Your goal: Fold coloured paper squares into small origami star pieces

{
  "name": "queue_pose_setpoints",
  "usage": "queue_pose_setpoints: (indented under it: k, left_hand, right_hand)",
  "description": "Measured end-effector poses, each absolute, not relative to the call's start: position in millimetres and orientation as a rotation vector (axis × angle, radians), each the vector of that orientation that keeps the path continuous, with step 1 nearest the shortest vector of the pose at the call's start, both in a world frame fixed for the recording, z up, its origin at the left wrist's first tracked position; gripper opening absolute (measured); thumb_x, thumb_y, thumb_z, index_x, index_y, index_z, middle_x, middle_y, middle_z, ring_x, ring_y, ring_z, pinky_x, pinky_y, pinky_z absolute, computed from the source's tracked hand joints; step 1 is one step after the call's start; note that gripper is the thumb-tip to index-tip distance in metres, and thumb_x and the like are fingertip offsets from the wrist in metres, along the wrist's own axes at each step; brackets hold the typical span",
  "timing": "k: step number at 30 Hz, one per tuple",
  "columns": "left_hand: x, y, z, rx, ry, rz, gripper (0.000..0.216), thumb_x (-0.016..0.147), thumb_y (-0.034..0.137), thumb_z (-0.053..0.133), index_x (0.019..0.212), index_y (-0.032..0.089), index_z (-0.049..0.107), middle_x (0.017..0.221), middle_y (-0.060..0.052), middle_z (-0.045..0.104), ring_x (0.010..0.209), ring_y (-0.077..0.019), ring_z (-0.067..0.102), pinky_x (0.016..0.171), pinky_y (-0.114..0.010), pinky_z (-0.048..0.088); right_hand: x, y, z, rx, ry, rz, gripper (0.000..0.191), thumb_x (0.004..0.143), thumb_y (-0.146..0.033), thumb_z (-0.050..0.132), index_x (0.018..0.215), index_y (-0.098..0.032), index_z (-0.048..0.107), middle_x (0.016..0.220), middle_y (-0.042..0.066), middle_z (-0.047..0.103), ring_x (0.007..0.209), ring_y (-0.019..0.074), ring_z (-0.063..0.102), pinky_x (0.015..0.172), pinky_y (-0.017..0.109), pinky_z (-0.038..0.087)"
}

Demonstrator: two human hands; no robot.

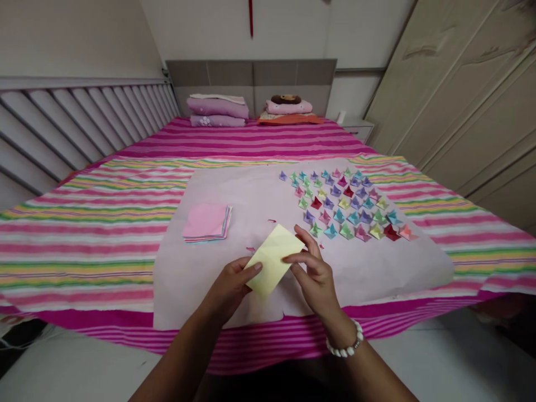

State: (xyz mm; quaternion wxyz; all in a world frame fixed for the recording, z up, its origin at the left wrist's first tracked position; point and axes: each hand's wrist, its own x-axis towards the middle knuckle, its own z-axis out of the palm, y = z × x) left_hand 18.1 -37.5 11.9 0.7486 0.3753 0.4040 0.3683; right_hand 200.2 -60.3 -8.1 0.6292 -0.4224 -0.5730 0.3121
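A folded pale yellow sheet of paper (274,258) is held above the near edge of the bed by both hands. My left hand (229,287) pinches its lower left edge. My right hand (314,272), with a white bead bracelet at the wrist, pinches its right edge with thumb and fingers. Beneath them lies a large pale pink paper sheet (218,268) spread on the bed. A stack of coloured paper squares (206,222), pink on top, lies to the left. Several small folded paper shapes (345,204) in many colours sit in rows to the right.
The bed has a pink, yellow and green striped cover (104,223). Folded blankets and pillows (218,110) lie at the grey headboard. A slatted radiator-like wall (75,120) is on the left, wardrobe doors (469,89) on the right. Tiny paper scraps (250,249) lie near the hands.
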Motion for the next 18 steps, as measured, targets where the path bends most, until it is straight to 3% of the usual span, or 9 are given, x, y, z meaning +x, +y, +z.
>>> queue_pose_setpoints:
  k: [3, 6, 10, 15, 18]
  left_hand:
    - [22, -39, 12, 0.798, 0.925, 0.895, 0.033, 0.070, 0.037, 0.075, 0.095, 0.014, 0.074, 0.083, -0.007, 0.073, 0.071, -0.0167, 0.061, 0.065, -0.026, 0.046]
    - [22, -40, 15, 0.831, 0.944, 0.907, 0.034, 0.070, 0.038, 0.074, 0.094, 0.014, 0.074, 0.082, -0.007, 0.072, 0.070, -0.0161, 0.061, 0.064, -0.026, 0.046]
    - [15, -41, 19, 1.027, 0.950, 0.781, 0.031, 0.072, 0.038, 0.073, 0.091, 0.014, 0.075, 0.075, -0.005, 0.071, 0.067, -0.0160, 0.060, 0.063, -0.026, 0.044]
    - [4, -36, 25, 1.110, 1.001, 0.731, 0.028, 0.070, 0.037, 0.074, 0.088, 0.016, 0.075, 0.075, -0.003, 0.071, 0.067, -0.0168, 0.061, 0.063, -0.026, 0.044]
    - [8, -31, 19, 0.863, 0.960, 0.972, 0.042, 0.071, 0.046, 0.072, 0.103, 0.018, 0.071, 0.097, -0.007, 0.072, 0.085, -0.0215, 0.064, 0.073, -0.029, 0.047]
  right_hand:
    - [199, -59, -12, -0.934, -1.139, 0.913, 0.027, 0.085, -0.029, 0.062, 0.112, -0.031, 0.065, 0.141, 0.004, 0.046, 0.120, 0.0252, 0.050, 0.096, 0.043, 0.042]
    - [198, -56, -14, -0.880, -0.891, 1.162, 0.045, 0.082, -0.038, 0.064, 0.125, -0.027, 0.056, 0.114, 0.007, 0.065, 0.094, 0.0223, 0.062, 0.079, 0.037, 0.050]
    - [199, -54, -11, -0.919, -0.689, 1.355, 0.052, 0.069, -0.038, 0.077, 0.115, -0.020, 0.063, 0.074, 0.000, 0.066, 0.056, 0.0119, 0.054, 0.051, 0.024, 0.045]
    - [199, -56, -5, -0.969, -0.719, 1.453, 0.034, 0.060, -0.028, 0.083, 0.090, -0.018, 0.070, 0.065, -0.003, 0.064, 0.044, 0.0059, 0.044, 0.038, 0.017, 0.033]
    - [195, -57, -4, -0.936, -0.684, 1.487, 0.025, 0.062, -0.028, 0.082, 0.080, -0.017, 0.068, 0.064, -0.002, 0.065, 0.044, 0.0061, 0.048, 0.037, 0.017, 0.036]
